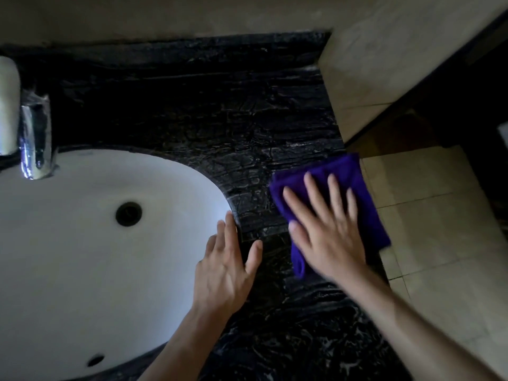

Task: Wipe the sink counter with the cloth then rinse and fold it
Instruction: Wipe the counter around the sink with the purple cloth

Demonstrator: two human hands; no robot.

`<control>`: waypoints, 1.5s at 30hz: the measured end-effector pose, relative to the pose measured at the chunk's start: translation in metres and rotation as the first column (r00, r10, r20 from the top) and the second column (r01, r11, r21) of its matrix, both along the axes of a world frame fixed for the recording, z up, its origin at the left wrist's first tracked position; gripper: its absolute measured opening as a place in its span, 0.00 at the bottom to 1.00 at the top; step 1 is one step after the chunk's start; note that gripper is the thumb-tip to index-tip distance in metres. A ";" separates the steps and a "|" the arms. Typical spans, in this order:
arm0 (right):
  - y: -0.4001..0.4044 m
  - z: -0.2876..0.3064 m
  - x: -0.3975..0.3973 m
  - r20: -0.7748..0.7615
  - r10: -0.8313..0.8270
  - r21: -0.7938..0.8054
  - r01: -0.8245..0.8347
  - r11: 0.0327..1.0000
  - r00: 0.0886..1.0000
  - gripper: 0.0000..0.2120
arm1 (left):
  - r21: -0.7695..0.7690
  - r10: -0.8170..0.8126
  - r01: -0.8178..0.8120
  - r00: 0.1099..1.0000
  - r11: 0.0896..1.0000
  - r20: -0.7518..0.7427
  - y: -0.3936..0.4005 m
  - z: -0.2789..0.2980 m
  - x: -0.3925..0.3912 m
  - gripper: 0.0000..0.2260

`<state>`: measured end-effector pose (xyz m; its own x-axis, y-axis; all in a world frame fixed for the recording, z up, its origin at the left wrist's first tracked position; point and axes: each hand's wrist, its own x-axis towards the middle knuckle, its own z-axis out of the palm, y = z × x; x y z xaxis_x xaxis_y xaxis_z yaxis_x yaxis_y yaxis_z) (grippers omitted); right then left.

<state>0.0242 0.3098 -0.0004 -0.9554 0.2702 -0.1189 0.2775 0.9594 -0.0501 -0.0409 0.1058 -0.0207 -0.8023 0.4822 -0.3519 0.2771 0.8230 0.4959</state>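
Note:
A purple cloth point(365, 188) lies folded on the black marble counter point(220, 119), close to its right edge. My right hand point(327, 224) presses flat on the cloth with the fingers spread, covering its middle. My left hand point(228, 268) rests flat and empty on the rim where the white sink point(82, 229) meets the counter. The cloth's lower left corner sticks out beside my right wrist.
A chrome tap point(34, 138) stands at the sink's far left, with a pale object point(8, 105) beside it. The sink has a dark drain point(128, 213) and an overflow hole point(95, 360). A beige wall point(384, 64) bounds the counter; tiled floor point(439, 229) lies to the right.

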 end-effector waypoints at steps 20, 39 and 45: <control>0.016 -0.011 -0.146 -0.049 -0.018 -0.038 0.016 0.999 0.999 0.28 | 0.113 0.011 -0.010 1.000 0.994 -0.009 -0.003 0.019 0.001 0.37; -0.138 0.004 0.187 0.159 -0.266 -0.029 0.273 0.961 0.951 0.28 | 0.077 0.002 0.001 0.999 0.997 -0.037 -0.003 0.012 0.005 0.37; -0.094 0.006 0.074 0.069 -0.191 -0.043 0.194 0.980 0.979 0.29 | 0.087 -0.002 0.005 1.000 0.996 -0.025 -0.004 0.011 0.006 0.37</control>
<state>0.0977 0.2160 0.0058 -0.8759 0.4408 -0.1962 0.4612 0.8844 -0.0721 -0.0351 0.1016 -0.0093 -0.8084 0.5131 -0.2884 0.2929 0.7757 0.5589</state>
